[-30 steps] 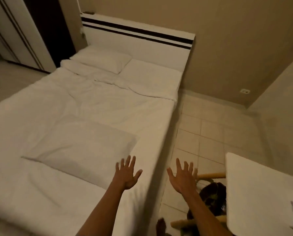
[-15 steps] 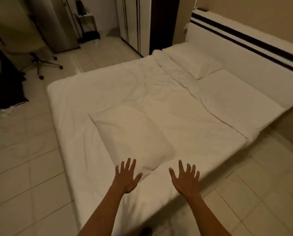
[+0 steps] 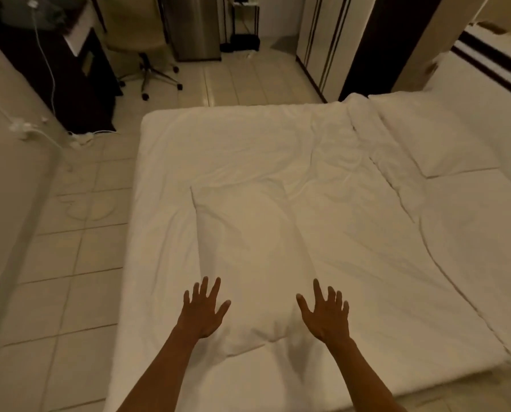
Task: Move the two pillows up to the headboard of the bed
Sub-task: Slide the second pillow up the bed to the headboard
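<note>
A white pillow (image 3: 248, 254) lies in the middle of the white bed (image 3: 367, 278), its near end just between my hands. My left hand (image 3: 202, 310) hovers over the pillow's near left corner, fingers spread, holding nothing. My right hand (image 3: 325, 315) is spread open at the pillow's near right edge, also holding nothing. A second white pillow (image 3: 432, 135) lies at the far right, against the white headboard with black stripes (image 3: 491, 63).
A folded-back duvet edge (image 3: 376, 153) runs across the bed beside the second pillow. Tiled floor (image 3: 79, 263) lies left of the bed. A dark desk (image 3: 55, 63) with cables, an office chair (image 3: 147, 55) and a wardrobe (image 3: 325, 40) stand beyond.
The view has swung left, so the headboard is now at the far right and the nearer pillow lies straight ahead. Both hands stay open and now sit over that pillow's near end.
</note>
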Action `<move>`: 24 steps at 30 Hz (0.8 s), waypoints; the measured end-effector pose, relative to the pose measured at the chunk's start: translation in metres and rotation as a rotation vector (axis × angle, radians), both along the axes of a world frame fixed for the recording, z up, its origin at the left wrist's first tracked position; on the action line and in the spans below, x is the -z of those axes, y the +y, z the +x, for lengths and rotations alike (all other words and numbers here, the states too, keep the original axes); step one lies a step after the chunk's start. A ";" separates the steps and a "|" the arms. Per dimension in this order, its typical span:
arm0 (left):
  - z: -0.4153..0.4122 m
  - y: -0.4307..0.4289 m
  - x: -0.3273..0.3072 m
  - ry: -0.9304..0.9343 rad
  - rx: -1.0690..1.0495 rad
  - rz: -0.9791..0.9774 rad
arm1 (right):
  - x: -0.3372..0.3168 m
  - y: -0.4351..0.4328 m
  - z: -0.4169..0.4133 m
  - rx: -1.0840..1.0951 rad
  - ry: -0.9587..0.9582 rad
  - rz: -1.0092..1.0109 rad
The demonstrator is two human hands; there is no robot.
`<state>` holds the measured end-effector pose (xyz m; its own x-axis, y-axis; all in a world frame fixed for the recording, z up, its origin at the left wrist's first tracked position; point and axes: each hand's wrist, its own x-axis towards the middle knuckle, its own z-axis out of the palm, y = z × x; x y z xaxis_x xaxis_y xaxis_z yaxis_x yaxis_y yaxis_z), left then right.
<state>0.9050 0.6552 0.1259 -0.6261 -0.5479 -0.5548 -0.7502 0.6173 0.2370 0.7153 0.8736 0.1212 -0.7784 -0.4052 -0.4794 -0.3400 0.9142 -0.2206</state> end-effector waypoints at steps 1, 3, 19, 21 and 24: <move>-0.010 -0.002 0.002 0.002 -0.066 0.037 | 0.007 -0.008 -0.017 -0.027 -0.011 -0.007; -0.028 -0.005 0.012 0.002 -0.190 0.090 | 0.019 -0.026 -0.052 -0.093 -0.034 -0.020; -0.149 -0.120 0.158 -0.065 -0.597 0.144 | 0.191 -0.167 -0.200 -0.061 -0.293 -0.173; -0.151 -0.128 0.180 -0.045 -0.649 0.190 | 0.213 -0.171 -0.203 -0.031 -0.317 -0.185; -0.151 -0.124 0.209 0.013 -0.715 0.208 | 0.236 -0.171 -0.202 0.059 -0.318 -0.271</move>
